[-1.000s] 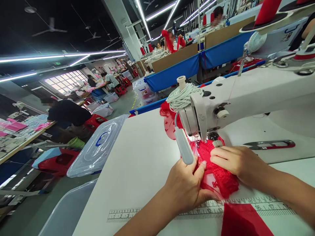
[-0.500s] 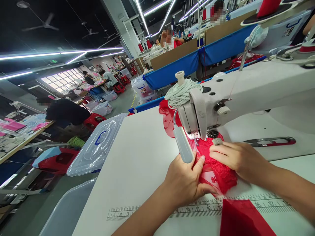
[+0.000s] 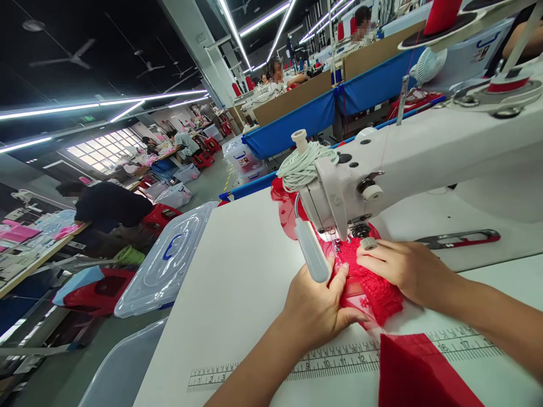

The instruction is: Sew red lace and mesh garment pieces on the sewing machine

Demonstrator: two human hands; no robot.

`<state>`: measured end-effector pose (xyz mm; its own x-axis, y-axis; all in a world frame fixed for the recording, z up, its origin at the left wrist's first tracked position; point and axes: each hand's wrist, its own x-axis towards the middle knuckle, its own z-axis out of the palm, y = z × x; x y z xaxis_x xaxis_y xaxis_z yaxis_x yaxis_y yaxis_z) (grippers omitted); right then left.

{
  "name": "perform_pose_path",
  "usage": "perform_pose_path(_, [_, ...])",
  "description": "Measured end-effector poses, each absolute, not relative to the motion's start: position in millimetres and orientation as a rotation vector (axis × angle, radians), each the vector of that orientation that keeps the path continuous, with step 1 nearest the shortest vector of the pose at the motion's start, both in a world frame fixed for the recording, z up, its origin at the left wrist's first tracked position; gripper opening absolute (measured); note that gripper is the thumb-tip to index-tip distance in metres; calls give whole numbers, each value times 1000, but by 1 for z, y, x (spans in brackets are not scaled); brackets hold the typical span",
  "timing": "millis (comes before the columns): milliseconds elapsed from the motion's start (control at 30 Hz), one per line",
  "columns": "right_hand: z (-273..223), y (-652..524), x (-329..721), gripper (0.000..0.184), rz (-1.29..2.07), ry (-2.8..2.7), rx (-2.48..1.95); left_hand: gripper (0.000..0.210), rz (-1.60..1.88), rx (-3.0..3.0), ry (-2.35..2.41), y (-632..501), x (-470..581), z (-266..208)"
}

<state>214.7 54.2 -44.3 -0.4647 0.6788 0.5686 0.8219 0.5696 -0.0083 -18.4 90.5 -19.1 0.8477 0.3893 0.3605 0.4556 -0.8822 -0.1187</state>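
Red lace lies low and right of centre under the sewing machine; my left hand and right hand press it flat, fingers spread.

lace piece: bright red, floral openwork
plain cloth: solid red
sewing machine: white
table: white, with black ruler markings
snips: red and black
cord: off-white
partition: blue
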Motion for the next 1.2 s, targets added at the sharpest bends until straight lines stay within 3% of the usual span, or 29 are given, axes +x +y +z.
perform_pose_path(167, [-43,55,214,30,-391,-2270,-1208,93,-508,-2816,-663,93,-17,-16])
perform_pose_path(500, [-50,53,210,27,-63,-2255,-1183,91,-472,-2825,-608,85,-15,-12])
perform_pose_path(1200, [-53,52,208,28,-228,-2176,-1193,84,-458,-2748,-593,85,-20,-20])
